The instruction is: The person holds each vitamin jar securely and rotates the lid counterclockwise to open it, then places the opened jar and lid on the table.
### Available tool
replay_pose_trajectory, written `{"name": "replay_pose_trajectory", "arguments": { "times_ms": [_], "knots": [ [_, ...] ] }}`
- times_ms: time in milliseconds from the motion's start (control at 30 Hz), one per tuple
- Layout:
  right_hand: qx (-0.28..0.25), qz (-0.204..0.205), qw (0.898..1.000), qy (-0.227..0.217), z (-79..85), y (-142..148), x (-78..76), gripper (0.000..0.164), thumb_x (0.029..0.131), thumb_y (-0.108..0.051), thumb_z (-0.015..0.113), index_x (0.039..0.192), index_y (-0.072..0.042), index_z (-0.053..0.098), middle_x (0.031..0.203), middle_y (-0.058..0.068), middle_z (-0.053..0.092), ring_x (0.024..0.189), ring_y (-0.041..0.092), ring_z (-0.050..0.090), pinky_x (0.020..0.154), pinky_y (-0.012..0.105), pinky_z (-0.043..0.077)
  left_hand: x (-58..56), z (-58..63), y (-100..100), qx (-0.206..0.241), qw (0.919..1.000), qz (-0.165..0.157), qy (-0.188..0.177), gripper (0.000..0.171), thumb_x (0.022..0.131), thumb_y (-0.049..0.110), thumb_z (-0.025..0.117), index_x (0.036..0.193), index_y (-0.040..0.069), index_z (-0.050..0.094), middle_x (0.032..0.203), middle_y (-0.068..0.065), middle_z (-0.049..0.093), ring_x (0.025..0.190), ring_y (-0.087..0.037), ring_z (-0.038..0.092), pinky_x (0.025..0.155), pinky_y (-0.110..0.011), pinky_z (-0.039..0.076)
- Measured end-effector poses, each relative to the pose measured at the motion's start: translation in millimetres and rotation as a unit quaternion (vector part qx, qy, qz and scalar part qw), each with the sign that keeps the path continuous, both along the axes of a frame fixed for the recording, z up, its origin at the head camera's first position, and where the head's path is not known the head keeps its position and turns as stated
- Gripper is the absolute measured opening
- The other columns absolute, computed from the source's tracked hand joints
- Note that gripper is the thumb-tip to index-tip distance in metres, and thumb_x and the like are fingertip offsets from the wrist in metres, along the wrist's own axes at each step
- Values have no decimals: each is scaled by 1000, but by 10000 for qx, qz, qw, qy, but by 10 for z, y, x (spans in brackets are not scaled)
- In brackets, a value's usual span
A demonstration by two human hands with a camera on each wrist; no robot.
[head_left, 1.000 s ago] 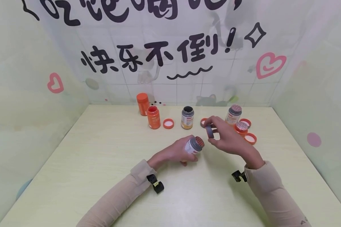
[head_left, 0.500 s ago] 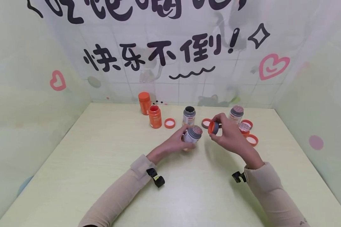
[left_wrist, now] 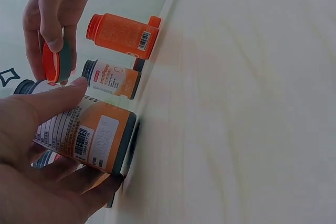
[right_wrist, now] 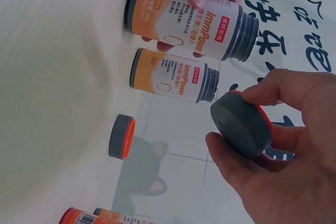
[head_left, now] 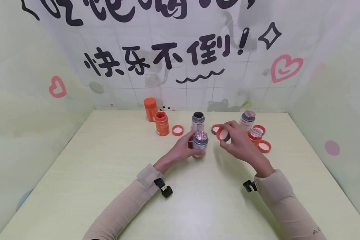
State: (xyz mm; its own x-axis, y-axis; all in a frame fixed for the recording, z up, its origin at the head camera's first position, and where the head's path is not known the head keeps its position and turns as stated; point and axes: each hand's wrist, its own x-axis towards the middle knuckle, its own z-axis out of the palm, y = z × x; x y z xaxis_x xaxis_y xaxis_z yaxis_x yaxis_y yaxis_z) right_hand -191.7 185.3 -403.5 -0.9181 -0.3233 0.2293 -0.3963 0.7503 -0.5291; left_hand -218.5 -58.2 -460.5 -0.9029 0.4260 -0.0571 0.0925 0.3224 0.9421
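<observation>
My left hand [head_left: 180, 150] grips a vitamin bottle [head_left: 200, 141] with a grey neck, a white and orange label and a patterned foil seal over its mouth. The bottle stands upright, its base right at the table in the left wrist view. To its right, my right hand [head_left: 241, 141] pinches a grey bottle cap [right_wrist: 239, 121] between thumb and fingers, above the table. The cap's orange inner side faces left. Just behind the gripped bottle stands a matching bottle [right_wrist: 173, 75], uncovered, with a dark mouth. Another grey cap [right_wrist: 122, 137] lies on the table beside it.
At the back left stand a capped orange bottle [head_left: 150, 110] and an uncapped orange bottle [head_left: 162, 125], with an orange cap [head_left: 177, 130] nearby. Behind my right hand are a foil-sealed grey bottle [head_left: 247, 120], a foil-sealed orange bottle [head_left: 255, 134] and two caps, one an orange cap [head_left: 264, 146].
The bottle in my left hand has gone from tilted to upright, moving slightly back and left. My right hand has turned its cap, so the orange inside now shows in the head view.
</observation>
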Motion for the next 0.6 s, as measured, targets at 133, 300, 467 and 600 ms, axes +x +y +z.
{"name": "replay_pose_trajectory", "arguments": {
  "times_ms": [133,300,467,600],
  "knots": [
    [74,16,9999,-123,-4,-22,-12,55,91,-8,71,143,-1,57,138,21,52,114,34,57,95,49,59,-7,-7,-20,-55,10000,-5,23,88,86,14,84,160,20,35,150,-9,55,139,-30,54,118,-49,44],
    [64,-124,9997,-183,-19,-91,-51,53,89,-12,76,138,1,59,135,21,53,112,35,58,95,49,60,-19,-9,-50,-97,9999,-22,22,91,86,12,83,161,19,32,150,-10,55,140,-30,53,120,-50,42],
    [130,-355,9987,-343,-50,-170,-121,57,85,-15,79,135,3,59,132,22,55,112,36,59,95,50,61,-26,-12,-56,-151,9998,-101,33,89,87,11,82,161,20,32,149,-9,55,139,-29,53,119,-49,43],
    [57,-579,9967,-561,-77,-194,-170,58,84,-17,80,134,3,59,130,23,57,113,38,59,95,50,60,-31,-19,-41,-174,9997,-181,0,91,88,11,81,162,20,30,151,-10,54,141,-29,51,121,-49,41]
  ]
}}
